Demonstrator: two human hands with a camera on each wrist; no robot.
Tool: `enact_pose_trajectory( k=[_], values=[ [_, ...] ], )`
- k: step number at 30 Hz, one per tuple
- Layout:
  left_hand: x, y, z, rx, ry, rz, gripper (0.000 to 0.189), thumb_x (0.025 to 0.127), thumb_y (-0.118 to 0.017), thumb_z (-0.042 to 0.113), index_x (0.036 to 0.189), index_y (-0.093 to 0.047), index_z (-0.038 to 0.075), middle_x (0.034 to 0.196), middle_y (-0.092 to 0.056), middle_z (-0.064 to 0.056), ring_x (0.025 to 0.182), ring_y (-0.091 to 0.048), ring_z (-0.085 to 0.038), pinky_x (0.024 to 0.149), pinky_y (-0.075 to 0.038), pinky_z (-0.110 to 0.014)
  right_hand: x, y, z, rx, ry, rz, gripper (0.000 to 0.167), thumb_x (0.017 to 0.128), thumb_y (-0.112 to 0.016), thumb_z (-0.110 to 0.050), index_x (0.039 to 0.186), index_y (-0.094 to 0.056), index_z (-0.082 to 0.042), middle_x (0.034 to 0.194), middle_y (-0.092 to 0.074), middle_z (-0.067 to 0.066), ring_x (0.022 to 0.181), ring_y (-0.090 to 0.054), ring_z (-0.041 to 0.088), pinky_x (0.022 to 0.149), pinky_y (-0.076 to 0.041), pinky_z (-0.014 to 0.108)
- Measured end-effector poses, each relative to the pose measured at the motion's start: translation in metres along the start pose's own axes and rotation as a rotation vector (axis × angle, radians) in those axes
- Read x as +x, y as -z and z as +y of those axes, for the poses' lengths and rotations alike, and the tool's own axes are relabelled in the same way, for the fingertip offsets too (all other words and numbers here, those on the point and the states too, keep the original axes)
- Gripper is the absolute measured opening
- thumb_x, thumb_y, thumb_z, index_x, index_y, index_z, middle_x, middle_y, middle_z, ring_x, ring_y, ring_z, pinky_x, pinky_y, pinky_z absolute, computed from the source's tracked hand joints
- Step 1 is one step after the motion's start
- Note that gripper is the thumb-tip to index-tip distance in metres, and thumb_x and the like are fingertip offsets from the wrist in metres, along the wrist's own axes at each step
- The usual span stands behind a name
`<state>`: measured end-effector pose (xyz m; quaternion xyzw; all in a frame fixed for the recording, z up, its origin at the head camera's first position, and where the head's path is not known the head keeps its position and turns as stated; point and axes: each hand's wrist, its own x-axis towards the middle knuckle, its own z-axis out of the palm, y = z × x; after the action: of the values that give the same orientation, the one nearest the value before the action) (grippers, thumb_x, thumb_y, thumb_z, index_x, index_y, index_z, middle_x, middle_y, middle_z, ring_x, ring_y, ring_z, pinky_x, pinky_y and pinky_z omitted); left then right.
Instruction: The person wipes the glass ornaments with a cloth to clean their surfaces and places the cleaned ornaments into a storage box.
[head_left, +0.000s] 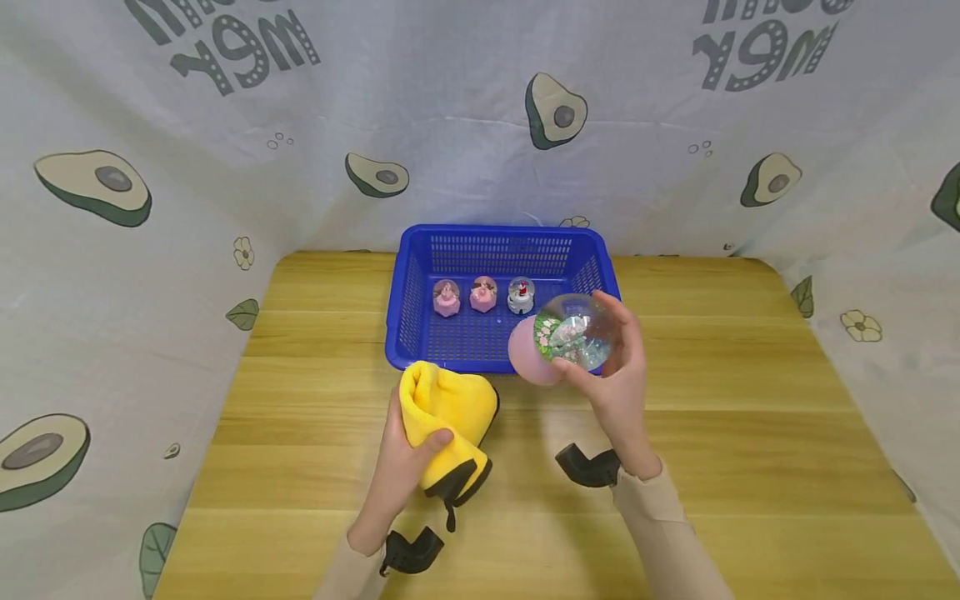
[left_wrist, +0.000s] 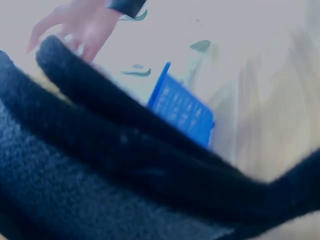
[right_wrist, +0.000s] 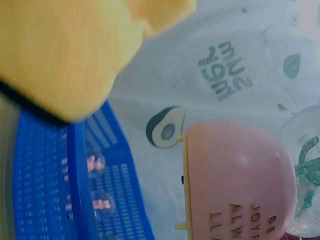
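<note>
My right hand (head_left: pixel 621 387) grips a large snow globe (head_left: pixel 576 332) by its clear dome, tilted so the pink base points left. Pink flowers and green leaves show inside the dome. Raised lettering and small feet mark the pink base (right_wrist: pixel 237 180) in the right wrist view. A folded yellow cloth (head_left: pixel 450 408) with dark edging and a hanging loop is held in my left hand (head_left: pixel 405 454), thumb across its front. The cloth's dark edge (left_wrist: pixel 135 135) fills much of the left wrist view. Both hands are in front of the blue basket, the globe overlapping its near right corner.
The blue plastic basket (head_left: pixel 408 292) stands at the back of the wooden table (head_left: pixel 300 433). In it stand three small snow globes: two pink ones (head_left: pixel 446 297) (head_left: pixel 483 293) and one with a white base (head_left: pixel 521 295). A patterned cloth (head_left: pixel 465 100) hangs behind and at the sides.
</note>
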<state>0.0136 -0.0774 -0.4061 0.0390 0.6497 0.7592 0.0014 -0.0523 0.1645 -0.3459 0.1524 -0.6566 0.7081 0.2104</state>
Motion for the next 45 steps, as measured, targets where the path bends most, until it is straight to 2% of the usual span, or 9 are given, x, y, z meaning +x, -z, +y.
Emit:
enact_pose_trajectory(
  k=[8, 13, 16, 19, 26, 33, 35, 42, 45],
  values=[
    [-0.007, 0.035, 0.013, 0.082, 0.012, 0.172, 0.073, 0.083, -0.071, 0.004, 0.141, -0.027, 0.004, 0.120, -0.047, -0.010, 0.098, -0.055, -0.021, 0.083, -0.051, -0.026, 0.014, 0.012, 0.012, -0.087, -0.104, 0.076, 0.074, 0.069, -0.073, 0.015, 0.136, -0.045, -0.001, 0.137, -0.045, 0.012, 0.122, -0.040, 0.026, 0.103, -0.034, 0.031],
    [-0.013, 0.057, 0.020, 0.162, 0.000, 0.255, 0.068, 0.082, -0.067, -0.005, 0.138, -0.028, 0.002, 0.117, -0.047, -0.009, 0.095, -0.054, -0.018, 0.079, -0.050, -0.021, 0.021, 0.016, 0.017, -0.165, -0.147, 0.081, 0.074, 0.071, -0.076, 0.010, 0.137, -0.046, -0.005, 0.137, -0.045, 0.010, 0.124, -0.041, 0.024, 0.108, -0.029, 0.037],
    [-0.017, 0.070, 0.024, 0.210, -0.002, 0.292, 0.065, 0.083, -0.065, -0.009, 0.137, -0.030, 0.004, 0.114, -0.046, -0.008, 0.092, -0.053, -0.017, 0.076, -0.049, -0.018, 0.024, 0.019, 0.020, -0.214, -0.161, 0.074, 0.074, 0.072, -0.077, 0.006, 0.137, -0.046, -0.007, 0.137, -0.045, 0.007, 0.124, -0.041, 0.020, 0.109, -0.029, 0.035],
    [-0.021, 0.082, 0.027, 0.239, 0.011, 0.334, 0.063, 0.083, -0.063, -0.010, 0.135, -0.031, 0.007, 0.111, -0.046, -0.008, 0.089, -0.053, -0.015, 0.073, -0.048, -0.017, 0.027, 0.020, 0.025, -0.236, -0.184, 0.072, 0.075, 0.072, -0.078, 0.005, 0.138, -0.044, -0.007, 0.136, -0.044, 0.005, 0.122, -0.042, 0.019, 0.107, -0.031, 0.034],
    [-0.030, 0.103, 0.032, 0.230, 0.031, 0.443, 0.060, 0.085, -0.063, -0.008, 0.132, -0.034, 0.014, 0.109, -0.045, -0.009, 0.085, -0.053, -0.013, 0.069, -0.048, -0.015, 0.033, 0.018, 0.031, -0.271, -0.260, 0.061, 0.076, 0.073, -0.077, 0.004, 0.140, -0.040, -0.003, 0.136, -0.042, 0.009, 0.118, -0.042, 0.019, 0.100, -0.037, 0.030],
    [-0.037, 0.122, 0.035, 0.160, 0.046, 0.553, 0.061, 0.087, -0.061, -0.007, 0.135, -0.032, 0.017, 0.115, -0.042, -0.007, 0.094, -0.048, -0.017, 0.074, -0.047, -0.012, 0.037, 0.012, 0.025, -0.322, -0.298, 0.055, 0.073, 0.074, -0.074, 0.004, 0.138, -0.039, 0.003, 0.131, -0.041, 0.021, 0.115, -0.043, 0.028, 0.099, -0.038, 0.045],
    [-0.039, 0.127, 0.036, 0.170, 0.060, 0.582, 0.061, 0.087, -0.062, -0.005, 0.135, -0.031, 0.017, 0.114, -0.042, -0.007, 0.093, -0.047, -0.017, 0.073, -0.046, -0.011, 0.037, 0.012, 0.027, -0.327, -0.315, 0.056, 0.073, 0.075, -0.074, 0.003, 0.138, -0.038, 0.003, 0.132, -0.041, 0.023, 0.116, -0.043, 0.029, 0.099, -0.037, 0.048],
    [-0.044, 0.141, 0.036, 0.246, 0.110, 0.631, 0.062, 0.087, -0.065, -0.003, 0.134, -0.031, 0.018, 0.113, -0.042, -0.003, 0.092, -0.046, -0.015, 0.071, -0.045, -0.009, 0.041, 0.016, 0.040, -0.337, -0.373, 0.045, 0.075, 0.075, -0.074, 0.001, 0.140, -0.037, 0.001, 0.136, -0.041, 0.024, 0.119, -0.044, 0.032, 0.099, -0.038, 0.050],
    [-0.046, 0.145, 0.033, 0.278, 0.135, 0.637, 0.064, 0.087, -0.065, -0.001, 0.136, -0.030, 0.019, 0.114, -0.041, -0.001, 0.093, -0.046, -0.014, 0.071, -0.044, -0.007, 0.042, 0.022, 0.055, -0.331, -0.395, 0.045, 0.077, 0.074, -0.075, 0.000, 0.141, -0.037, -0.002, 0.136, -0.042, 0.020, 0.119, -0.045, 0.030, 0.098, -0.040, 0.048]
  ],
)
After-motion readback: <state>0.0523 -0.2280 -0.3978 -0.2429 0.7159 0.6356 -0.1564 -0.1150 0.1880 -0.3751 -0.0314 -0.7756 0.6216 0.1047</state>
